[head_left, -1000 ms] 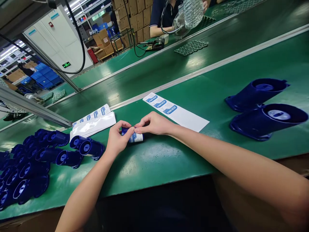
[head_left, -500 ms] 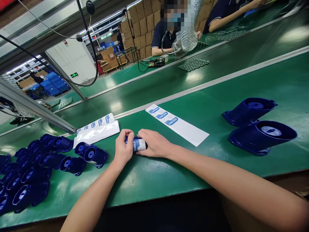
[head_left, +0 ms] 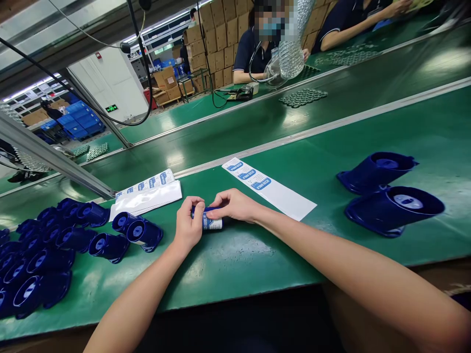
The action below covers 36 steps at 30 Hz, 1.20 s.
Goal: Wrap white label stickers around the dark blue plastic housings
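Note:
Near the middle of the green bench I hold a blue plastic housing (head_left: 209,209) with a white-and-blue label (head_left: 215,224) on its side. My left hand (head_left: 189,221) is wrapped round its left end. My right hand (head_left: 237,206) is closed over the other end, its thumb lying along the upper side by the label and its fingertips partly hidden. A sheet of labels (head_left: 265,185) lies just beyond my right hand. To the left of my left hand stand two blue housings (head_left: 145,234), close together.
Many more blue housings (head_left: 51,262) crowd the left side, and two larger-looking ones (head_left: 397,208) stand at right. A stack of label sheets (head_left: 147,196) lies behind. A metal rail (head_left: 294,139) borders the conveyor (head_left: 206,130); co-workers (head_left: 248,54) sit across it.
My right hand has shifted up on the housing, its thumb now on the upper side and more of the label's lower part showing. My left hand keeps its hold.

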Each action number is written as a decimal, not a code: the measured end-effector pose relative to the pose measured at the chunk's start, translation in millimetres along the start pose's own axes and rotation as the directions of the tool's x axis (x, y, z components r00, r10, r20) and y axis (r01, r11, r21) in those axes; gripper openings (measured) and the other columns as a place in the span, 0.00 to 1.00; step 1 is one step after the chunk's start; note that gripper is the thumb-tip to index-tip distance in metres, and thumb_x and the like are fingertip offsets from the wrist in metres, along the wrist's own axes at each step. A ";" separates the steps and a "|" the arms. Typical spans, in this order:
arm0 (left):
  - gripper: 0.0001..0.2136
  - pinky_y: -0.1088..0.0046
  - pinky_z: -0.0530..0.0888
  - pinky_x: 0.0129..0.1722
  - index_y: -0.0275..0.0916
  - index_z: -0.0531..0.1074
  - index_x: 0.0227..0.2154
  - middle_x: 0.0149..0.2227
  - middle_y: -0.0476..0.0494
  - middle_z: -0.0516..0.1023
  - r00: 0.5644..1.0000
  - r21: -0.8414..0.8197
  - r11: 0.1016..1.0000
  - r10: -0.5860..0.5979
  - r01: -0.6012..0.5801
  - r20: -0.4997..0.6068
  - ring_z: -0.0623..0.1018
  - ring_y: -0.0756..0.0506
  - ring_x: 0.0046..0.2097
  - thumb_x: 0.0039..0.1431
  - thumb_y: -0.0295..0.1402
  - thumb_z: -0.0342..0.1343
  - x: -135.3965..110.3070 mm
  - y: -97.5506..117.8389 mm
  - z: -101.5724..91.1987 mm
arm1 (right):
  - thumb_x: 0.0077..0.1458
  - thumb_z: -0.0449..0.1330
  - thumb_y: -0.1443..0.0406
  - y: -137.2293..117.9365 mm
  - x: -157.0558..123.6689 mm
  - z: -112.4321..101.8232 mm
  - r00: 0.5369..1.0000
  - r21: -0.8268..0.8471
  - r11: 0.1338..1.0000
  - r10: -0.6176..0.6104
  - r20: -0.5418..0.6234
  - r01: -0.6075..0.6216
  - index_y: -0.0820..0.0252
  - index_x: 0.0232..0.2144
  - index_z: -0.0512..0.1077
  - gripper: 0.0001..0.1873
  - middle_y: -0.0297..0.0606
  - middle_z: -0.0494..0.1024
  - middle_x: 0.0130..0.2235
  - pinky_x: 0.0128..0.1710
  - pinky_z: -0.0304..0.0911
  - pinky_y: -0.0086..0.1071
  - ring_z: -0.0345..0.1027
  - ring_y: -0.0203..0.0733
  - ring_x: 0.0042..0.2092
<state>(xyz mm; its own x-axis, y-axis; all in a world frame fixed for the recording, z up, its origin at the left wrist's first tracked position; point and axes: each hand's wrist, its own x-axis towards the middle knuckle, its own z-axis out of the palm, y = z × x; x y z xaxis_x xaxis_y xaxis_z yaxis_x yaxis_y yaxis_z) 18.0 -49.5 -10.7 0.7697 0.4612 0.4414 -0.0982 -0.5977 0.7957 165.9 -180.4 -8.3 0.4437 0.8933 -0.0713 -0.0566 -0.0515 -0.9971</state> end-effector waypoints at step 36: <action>0.33 0.62 0.68 0.53 0.36 0.59 0.66 0.46 0.40 0.75 0.961 -0.202 0.979 0.051 0.006 0.273 0.74 0.41 0.48 0.72 0.57 0.49 0.3 -16.6 -3.4 | 0.53 0.71 0.47 -1.7 -12.3 -5.6 0.948 -0.505 0.818 -0.318 0.002 0.276 0.56 0.34 0.79 0.20 0.39 0.79 0.41 0.50 0.62 0.42 0.70 0.51 0.51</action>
<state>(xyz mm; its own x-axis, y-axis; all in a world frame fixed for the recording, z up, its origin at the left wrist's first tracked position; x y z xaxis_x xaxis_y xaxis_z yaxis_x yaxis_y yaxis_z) 17.7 -37.2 -22.3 0.9066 0.2339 0.3512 -0.2191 -0.4503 0.8656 165.6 -193.8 -5.9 0.4367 0.8644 0.2494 0.5272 -0.0213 -0.8495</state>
